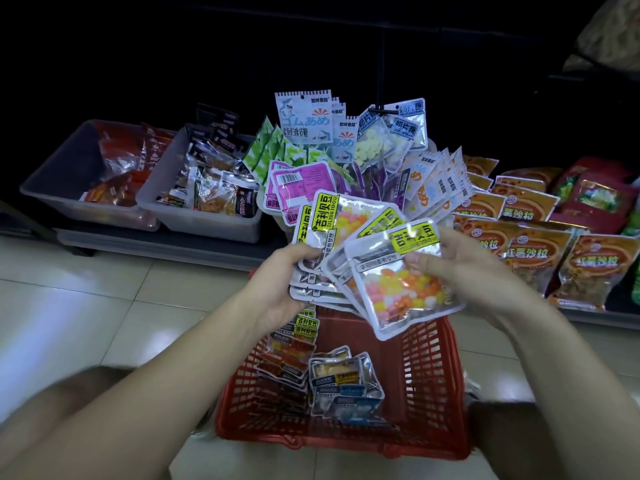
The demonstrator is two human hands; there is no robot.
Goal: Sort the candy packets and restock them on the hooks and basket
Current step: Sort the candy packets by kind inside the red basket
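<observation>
1. Left hand [287, 271] reaches out front, fingers curled round the bottom of a fanned stack of clear, silver-edged candy packets with yellow labels [332, 223].
2. Right hand [467, 268] pinches the frontmost packet [405, 289] by its side, thumb on its face.
3. Right below the grip is a red plastic mesh basket [429, 375] holding a row of orange-and-dark packets [287, 365] plus a silver packet pile [343, 386].
4. Up-left of the hands, two grey plastic tubs [69, 178] hold loose snack packs.

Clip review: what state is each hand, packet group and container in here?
left hand, gripping the fanned jelly bean packets
right hand, pinching the front packet
red basket, on the floor, partly filled with packets
grey bins, open-topped, holding snack packets
shark gummy packets, upright on display
</observation>
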